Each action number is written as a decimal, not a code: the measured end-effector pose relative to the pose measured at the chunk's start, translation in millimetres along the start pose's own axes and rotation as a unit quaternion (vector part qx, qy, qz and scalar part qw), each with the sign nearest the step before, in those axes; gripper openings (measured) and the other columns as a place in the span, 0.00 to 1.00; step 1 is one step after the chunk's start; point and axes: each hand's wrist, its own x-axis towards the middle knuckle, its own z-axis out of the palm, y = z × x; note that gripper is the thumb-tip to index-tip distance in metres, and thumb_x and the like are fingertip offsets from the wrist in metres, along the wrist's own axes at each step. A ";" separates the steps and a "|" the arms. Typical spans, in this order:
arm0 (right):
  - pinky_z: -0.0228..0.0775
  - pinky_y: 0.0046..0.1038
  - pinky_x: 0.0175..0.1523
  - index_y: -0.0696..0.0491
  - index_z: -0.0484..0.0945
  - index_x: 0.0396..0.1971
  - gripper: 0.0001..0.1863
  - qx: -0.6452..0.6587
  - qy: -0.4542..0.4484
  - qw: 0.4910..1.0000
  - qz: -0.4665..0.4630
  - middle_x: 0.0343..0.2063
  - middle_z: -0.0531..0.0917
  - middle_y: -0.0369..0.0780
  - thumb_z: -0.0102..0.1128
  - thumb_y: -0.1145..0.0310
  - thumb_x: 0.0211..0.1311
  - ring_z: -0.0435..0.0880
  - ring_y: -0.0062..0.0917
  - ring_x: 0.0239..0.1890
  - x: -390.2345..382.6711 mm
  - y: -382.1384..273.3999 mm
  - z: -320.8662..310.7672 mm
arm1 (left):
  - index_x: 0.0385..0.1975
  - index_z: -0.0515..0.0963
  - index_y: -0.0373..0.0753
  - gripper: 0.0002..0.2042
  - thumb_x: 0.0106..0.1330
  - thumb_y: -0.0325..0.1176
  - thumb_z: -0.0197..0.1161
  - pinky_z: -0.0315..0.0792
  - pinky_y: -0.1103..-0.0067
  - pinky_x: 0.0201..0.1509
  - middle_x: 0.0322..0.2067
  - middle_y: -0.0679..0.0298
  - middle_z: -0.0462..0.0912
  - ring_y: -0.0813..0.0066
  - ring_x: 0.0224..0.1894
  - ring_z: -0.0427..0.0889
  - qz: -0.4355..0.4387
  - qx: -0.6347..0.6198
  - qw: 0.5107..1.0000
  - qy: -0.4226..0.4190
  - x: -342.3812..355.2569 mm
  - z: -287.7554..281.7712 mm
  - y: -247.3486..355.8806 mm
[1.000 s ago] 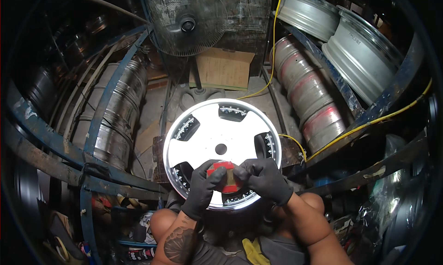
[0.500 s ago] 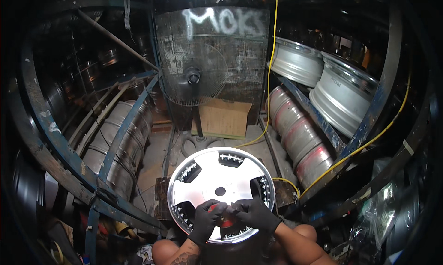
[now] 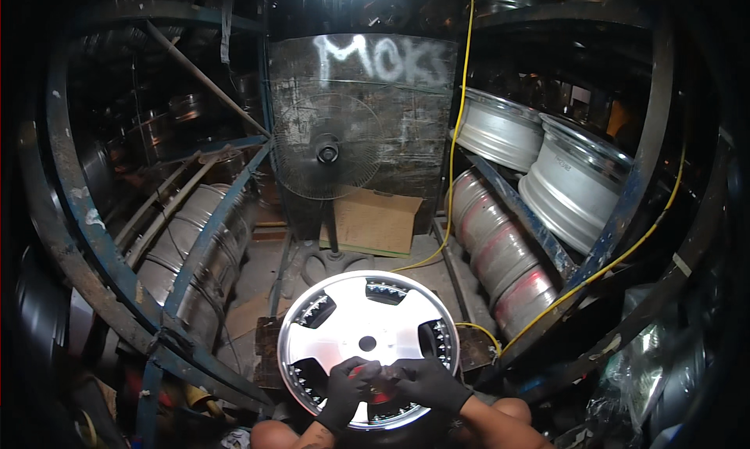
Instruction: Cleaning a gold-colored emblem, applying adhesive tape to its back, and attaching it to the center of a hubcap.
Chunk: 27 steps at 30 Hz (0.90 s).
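Note:
A shiny five-spoke wheel rim (image 3: 336, 334) lies face up in front of me, small studs showing in its openings. Over its near side, my left hand (image 3: 348, 390), in a dark glove, is closed with a small red thing (image 3: 361, 371) at its fingers; its kind is unclear. My right hand (image 3: 430, 384), gloved too, has its fingertips pinched together against the left ones. What the right fingers hold, if anything, is hidden. More red shows below the fingertips, in the near opening of the rim.
Racks with wheel barrels (image 3: 500, 254) flank both sides, and silver rims (image 3: 574, 185) lie on the right shelf. Ahead stand a pedestal fan (image 3: 326, 153) and a cardboard piece (image 3: 375, 224). A yellow cable (image 3: 587, 282) runs down and along the right side. Clear plastic (image 3: 644, 355) hangs at lower right.
The view has tilted up slightly, so the scene sits lower in the picture. Both hands stay together over the rim's near side, with only slight finger movement.

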 end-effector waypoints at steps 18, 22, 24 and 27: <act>0.77 0.42 0.40 0.46 0.84 0.42 0.17 -0.092 0.014 0.996 -0.016 0.28 0.86 0.45 0.50 0.51 0.74 0.86 0.43 0.34 -1.0 -5.1 4.7 | 0.28 0.83 0.30 0.11 0.65 0.34 0.69 0.74 0.81 0.35 0.23 0.67 0.83 0.83 0.28 0.78 0.040 0.036 0.998 0.018 -2.5 2.4 21.4; 0.77 0.42 0.40 0.45 0.84 0.44 0.17 -0.081 0.012 0.997 -0.006 0.31 0.86 0.45 0.51 0.51 0.73 0.86 0.43 0.33 -4.9 -12.9 3.5 | 0.33 0.83 0.30 0.12 0.68 0.35 0.66 0.77 0.80 0.40 0.30 0.64 0.86 0.79 0.32 0.82 0.043 0.013 0.999 0.009 -1.0 -3.1 3.2; 0.78 0.43 0.40 0.44 0.83 0.45 0.15 -0.064 0.046 0.997 -0.025 0.31 0.86 0.45 0.53 0.53 0.71 0.86 0.44 0.34 -1.5 -13.2 11.8 | 0.33 0.82 0.32 0.11 0.71 0.34 0.62 0.78 0.79 0.42 0.34 0.63 0.86 0.78 0.35 0.83 -0.008 -0.003 1.000 0.012 -5.2 -8.6 7.4; 0.78 0.42 0.40 0.44 0.83 0.46 0.14 -0.064 0.074 0.994 -0.043 0.31 0.86 0.44 0.57 0.55 0.67 0.87 0.44 0.34 2.8 -1.4 22.9 | 0.37 0.81 0.34 0.11 0.75 0.35 0.56 0.77 0.77 0.48 0.38 0.62 0.84 0.76 0.41 0.83 0.077 0.076 0.994 0.002 -7.4 -11.4 12.0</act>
